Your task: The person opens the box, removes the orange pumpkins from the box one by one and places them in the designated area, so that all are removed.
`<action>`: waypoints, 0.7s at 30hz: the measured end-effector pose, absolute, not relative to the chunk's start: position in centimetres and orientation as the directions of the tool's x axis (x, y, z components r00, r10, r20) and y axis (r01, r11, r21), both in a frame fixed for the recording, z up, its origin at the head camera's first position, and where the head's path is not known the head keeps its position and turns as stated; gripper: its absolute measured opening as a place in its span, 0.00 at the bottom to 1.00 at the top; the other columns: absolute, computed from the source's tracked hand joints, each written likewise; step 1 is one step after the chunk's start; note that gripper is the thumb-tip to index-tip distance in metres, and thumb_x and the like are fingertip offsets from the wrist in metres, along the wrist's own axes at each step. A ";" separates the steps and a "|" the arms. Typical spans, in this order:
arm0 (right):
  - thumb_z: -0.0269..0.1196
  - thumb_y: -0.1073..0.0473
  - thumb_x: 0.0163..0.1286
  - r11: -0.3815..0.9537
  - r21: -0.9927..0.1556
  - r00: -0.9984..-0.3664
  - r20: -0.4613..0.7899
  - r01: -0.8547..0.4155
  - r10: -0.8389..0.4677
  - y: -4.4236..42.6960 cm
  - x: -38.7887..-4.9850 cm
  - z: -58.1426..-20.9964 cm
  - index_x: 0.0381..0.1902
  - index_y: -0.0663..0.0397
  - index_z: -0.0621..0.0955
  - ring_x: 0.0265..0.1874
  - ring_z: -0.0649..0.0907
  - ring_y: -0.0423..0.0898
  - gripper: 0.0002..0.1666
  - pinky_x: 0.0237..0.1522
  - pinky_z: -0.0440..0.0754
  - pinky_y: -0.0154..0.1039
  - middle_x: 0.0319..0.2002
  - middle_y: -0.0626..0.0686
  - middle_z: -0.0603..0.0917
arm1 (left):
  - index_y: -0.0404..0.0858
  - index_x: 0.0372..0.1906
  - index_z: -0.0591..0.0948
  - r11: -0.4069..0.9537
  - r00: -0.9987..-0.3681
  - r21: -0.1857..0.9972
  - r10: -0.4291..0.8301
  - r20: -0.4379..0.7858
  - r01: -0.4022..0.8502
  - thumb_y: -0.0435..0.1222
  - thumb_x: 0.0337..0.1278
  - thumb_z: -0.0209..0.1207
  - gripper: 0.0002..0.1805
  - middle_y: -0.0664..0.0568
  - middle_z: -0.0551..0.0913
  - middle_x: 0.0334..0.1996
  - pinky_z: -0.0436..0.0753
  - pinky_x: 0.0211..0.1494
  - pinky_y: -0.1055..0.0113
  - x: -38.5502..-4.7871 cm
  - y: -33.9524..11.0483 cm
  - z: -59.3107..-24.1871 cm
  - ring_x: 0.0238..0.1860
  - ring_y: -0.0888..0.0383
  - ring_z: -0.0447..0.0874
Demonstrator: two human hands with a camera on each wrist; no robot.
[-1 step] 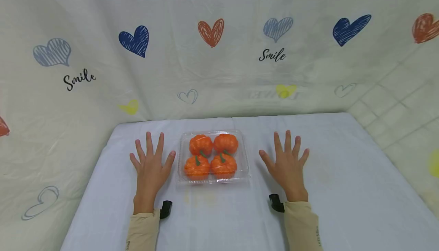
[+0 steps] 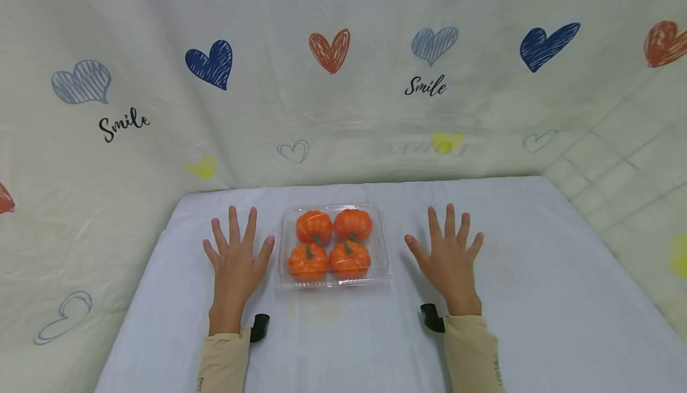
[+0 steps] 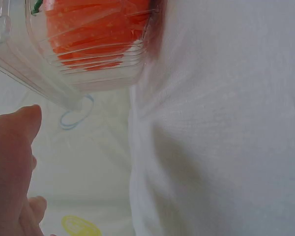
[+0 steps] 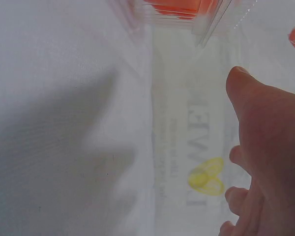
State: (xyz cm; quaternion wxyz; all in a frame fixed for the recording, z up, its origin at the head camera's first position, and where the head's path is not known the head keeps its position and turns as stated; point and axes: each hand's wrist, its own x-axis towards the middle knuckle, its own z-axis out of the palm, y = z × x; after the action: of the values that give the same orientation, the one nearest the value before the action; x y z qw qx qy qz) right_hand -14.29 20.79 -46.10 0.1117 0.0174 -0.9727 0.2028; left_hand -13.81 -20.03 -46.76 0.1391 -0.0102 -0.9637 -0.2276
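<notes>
While left hand (image 2: 236, 269) and right hand (image 2: 449, 265) are spread super wide, clear box (image 2: 380, 244) is parked between, longer side laid left-to-right, orange pumpkins (image 2: 350, 263) packed inside, green stems (image 2: 309, 251) pointed inward

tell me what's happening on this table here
A person's left hand and right hand, both bare and spread open, hover over a white cloth on either side of a clear, rectangular plastic box. Inside the box sit four orange, green-stemmed, pumpkin-shaped pieces. Neither hand touches the box, and nothing is being held at this moment.
</notes>
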 end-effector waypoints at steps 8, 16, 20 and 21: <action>0.62 0.36 0.79 0.912 -0.395 -0.964 0.266 -0.113 -0.004 20.4 -14.4 -45.8 0.85 0.59 0.60 0.81 0.43 0.78 0.51 0.69 0.38 0.86 0.83 0.73 0.48 | 0.45 0.88 0.54 0.895 -0.963 0.439 -0.049 0.266 0.075 0.58 0.80 0.52 0.43 0.37 0.37 0.87 0.34 0.73 0.18 -14.0 -19.9 -46.8 0.82 0.25 0.26; 0.59 0.35 0.81 0.866 -0.487 -0.978 0.210 -0.113 -0.010 20.3 -13.5 -46.2 0.86 0.60 0.55 0.81 0.40 0.76 0.52 0.70 0.38 0.84 0.84 0.72 0.44 | 0.45 0.88 0.54 0.885 -0.968 0.460 -0.046 0.247 0.075 0.56 0.80 0.53 0.43 0.38 0.35 0.87 0.31 0.73 0.19 -13.6 -20.0 -47.0 0.82 0.25 0.25; 0.59 0.37 0.81 0.817 -0.554 -0.973 0.227 -0.163 -0.040 20.0 -13.5 -46.2 0.87 0.61 0.54 0.82 0.39 0.73 0.52 0.73 0.38 0.81 0.85 0.69 0.42 | 0.45 0.88 0.54 0.882 -0.964 0.464 -0.052 0.261 0.079 0.56 0.80 0.53 0.43 0.37 0.36 0.87 0.33 0.73 0.19 -13.6 -20.0 -46.9 0.82 0.25 0.26; 0.59 0.37 0.81 0.800 -0.574 -0.972 0.229 -0.177 -0.051 19.8 -13.5 -46.1 0.87 0.61 0.54 0.83 0.39 0.73 0.52 0.74 0.39 0.80 0.85 0.69 0.42 | 0.45 0.88 0.54 0.883 -0.964 0.463 -0.053 0.262 0.077 0.56 0.80 0.53 0.43 0.36 0.36 0.87 0.33 0.73 0.19 -13.7 -20.0 -46.8 0.82 0.25 0.26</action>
State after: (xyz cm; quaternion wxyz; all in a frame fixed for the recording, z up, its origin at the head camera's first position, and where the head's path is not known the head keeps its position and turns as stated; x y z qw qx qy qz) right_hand -13.49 19.83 -46.14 0.1013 0.0605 -0.9432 0.3107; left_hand -13.65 -20.02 -46.83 0.1348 -0.0063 -0.9609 -0.2418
